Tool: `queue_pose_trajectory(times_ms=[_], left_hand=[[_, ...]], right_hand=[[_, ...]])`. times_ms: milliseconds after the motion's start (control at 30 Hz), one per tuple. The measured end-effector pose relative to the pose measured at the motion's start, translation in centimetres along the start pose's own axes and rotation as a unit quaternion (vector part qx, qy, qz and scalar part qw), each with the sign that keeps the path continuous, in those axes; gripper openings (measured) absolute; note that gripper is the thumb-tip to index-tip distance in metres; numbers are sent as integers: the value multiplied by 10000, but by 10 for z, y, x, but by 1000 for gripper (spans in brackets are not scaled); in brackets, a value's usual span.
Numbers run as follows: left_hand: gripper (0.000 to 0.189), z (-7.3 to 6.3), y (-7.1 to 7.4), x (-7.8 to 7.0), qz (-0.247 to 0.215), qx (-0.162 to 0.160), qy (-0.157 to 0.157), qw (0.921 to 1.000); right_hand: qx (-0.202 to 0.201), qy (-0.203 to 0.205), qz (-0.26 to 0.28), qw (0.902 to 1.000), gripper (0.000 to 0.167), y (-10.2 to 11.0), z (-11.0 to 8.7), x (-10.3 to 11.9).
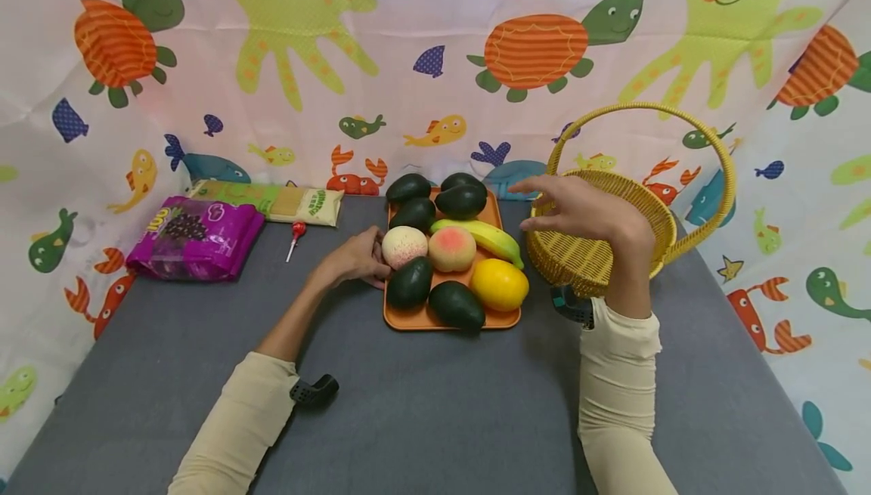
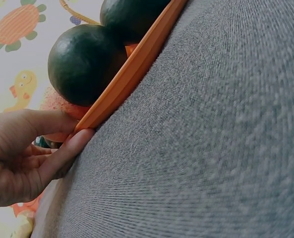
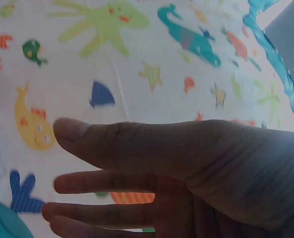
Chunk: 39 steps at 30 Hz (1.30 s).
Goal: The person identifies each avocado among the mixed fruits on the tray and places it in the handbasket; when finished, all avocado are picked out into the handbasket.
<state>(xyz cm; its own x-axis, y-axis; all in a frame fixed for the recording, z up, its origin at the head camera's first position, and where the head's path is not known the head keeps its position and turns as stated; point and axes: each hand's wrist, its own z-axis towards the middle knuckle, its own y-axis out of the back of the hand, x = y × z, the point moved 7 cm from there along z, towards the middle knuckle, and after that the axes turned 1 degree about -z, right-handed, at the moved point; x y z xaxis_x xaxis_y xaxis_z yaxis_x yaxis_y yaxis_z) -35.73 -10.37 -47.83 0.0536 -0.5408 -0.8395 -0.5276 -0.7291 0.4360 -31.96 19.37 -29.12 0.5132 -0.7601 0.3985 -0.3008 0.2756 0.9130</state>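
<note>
An orange tray [image 1: 415, 320] lies on the grey table, loaded with several dark green avocados [image 1: 456, 305], two peaches [image 1: 452, 249], a banana [image 1: 491, 239] and a rounded yellow fruit [image 1: 500, 285]. My left hand [image 1: 354, 258] pinches the tray's left rim, thumb and fingers on either side of it in the left wrist view, close to the pale peach [image 1: 404, 246]. Fingers extended and apart, my right hand [image 1: 590, 211] holds nothing. It hovers to the right of the tray and overlaps the yellow wicker basket [image 1: 568, 264] in the head view.
Behind the left hand are a purple grape-print package [image 1: 193, 238], a long yellow-green packet [image 1: 272, 200] and a red lollipop [image 1: 298, 230]. The basket's tall arched handle [image 1: 728, 170] rises at the right. A sea-animal print curtain [image 1: 422, 19] encloses the table's back and sides.
</note>
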Motion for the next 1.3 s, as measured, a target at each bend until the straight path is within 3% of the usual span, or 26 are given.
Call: queue_pose_trajectory(times_ms=[233, 367, 600, 667, 767, 933, 1067, 1167, 1300], left_hand=[[68, 0, 0, 1, -138, 0, 14, 9999], [68, 0, -1, 3, -194, 18, 30, 9998], [70, 1, 0, 3, -200, -6, -12, 9998], [69, 2, 0, 3, -196, 4, -31, 9998], [68, 1, 0, 2, -168, 10, -43, 9998], [67, 0, 1, 2, -93, -16, -6, 10000], [68, 0, 1, 1, -86, -33, 3, 10000], [68, 0, 0, 1, -88, -37, -23, 10000], [69, 0, -1, 3, -111, -31, -19, 9999]], right_hand=[[1018, 676, -69, 9925, 50, -37, 22, 46], [1654, 786, -113, 9830, 53, -63, 32, 68], [2357, 1012, -803, 9632, 30, -103, 54, 89], [2491, 877, -904, 9602, 30, -110, 58, 89], [2766, 314, -820, 9570, 29, -118, 59, 85], [2990, -551, -473, 9515, 51, -130, 62, 79], [3029, -855, -450, 9481, 45, -136, 66, 76], [3066, -932, -507, 9459, 33, -140, 68, 74], [3065, -1017, -531, 9450, 31, -143, 70, 72]])
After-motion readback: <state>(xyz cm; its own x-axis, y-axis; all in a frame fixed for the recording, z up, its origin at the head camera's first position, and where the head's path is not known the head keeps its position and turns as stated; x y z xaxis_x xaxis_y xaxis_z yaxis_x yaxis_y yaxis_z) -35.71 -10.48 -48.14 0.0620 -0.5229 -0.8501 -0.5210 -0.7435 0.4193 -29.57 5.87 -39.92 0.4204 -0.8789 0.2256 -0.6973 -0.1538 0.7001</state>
